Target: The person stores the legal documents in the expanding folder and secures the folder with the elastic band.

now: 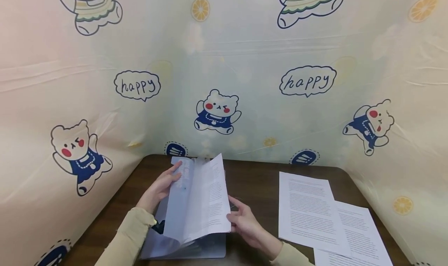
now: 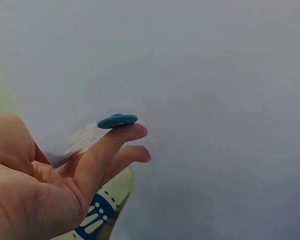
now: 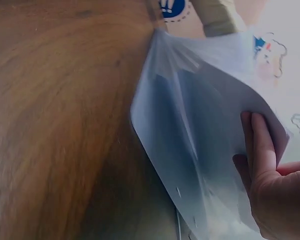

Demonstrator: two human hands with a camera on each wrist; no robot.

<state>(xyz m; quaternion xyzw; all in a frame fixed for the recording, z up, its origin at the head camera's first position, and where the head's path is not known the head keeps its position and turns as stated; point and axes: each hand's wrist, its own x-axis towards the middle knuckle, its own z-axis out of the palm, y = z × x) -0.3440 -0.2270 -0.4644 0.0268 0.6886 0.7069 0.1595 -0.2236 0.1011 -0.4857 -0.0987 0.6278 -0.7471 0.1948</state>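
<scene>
Brown wood-grain table (image 1: 253,184), bear-printed cloth walls (image 1: 259,114), left grip (image 1: 161,186) pinching folder flap (image 1: 177,207), right grip (image 1: 246,221) pinching paper (image 1: 210,203)

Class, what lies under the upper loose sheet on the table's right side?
Under the upper sheet lies part of another printed sheet; its covered portion cannot be seen.

Dark wood table (image 1: 253,184) — pale bear-print cloth (image 1: 259,118) behind.

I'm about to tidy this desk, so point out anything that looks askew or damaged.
On the table, at right, the printed sheets lie askew: they overlap with edges out of line. No spill or tear shows.
</scene>
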